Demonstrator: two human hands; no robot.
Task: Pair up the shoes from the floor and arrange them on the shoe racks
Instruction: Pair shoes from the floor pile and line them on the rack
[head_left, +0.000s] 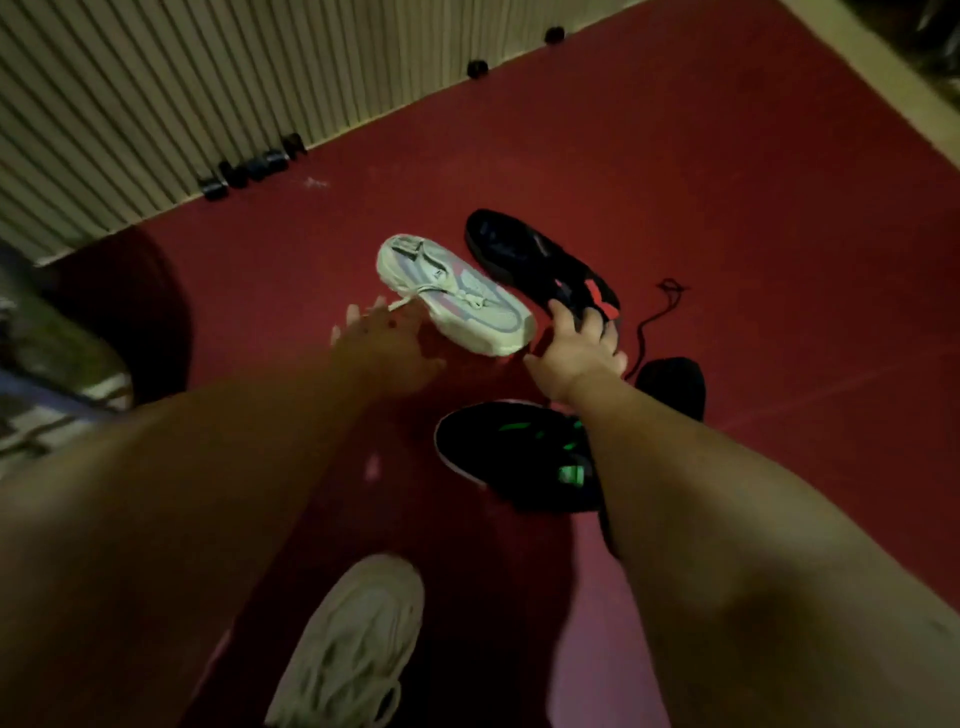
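Red floor (727, 182) spreads smooth and wide toward the upper right, with open room beyond the shoes; a pale ribbed wall (156, 78) bounds it at the upper left, and small black objects (249, 166), too blurred to name, sit along its base. Both bare forearms reach forward and down; the left hand (384, 343) has straight, spread fingers just beside the loose lace end of a white shoe (457, 296), contact unclear; the right hand (576, 353) curls round the heel end of a black shoe with red patches (524, 254), whose dark lace (660, 306) trails onto the floor. These 2 shoes lie side by side, mid-floor; the white one has a thick pale sole and grey-pink upper. Under the right forearm rests a black shoe with green marks (509, 447); a pale chunky sneaker (353, 639) shows at the bottom edge.
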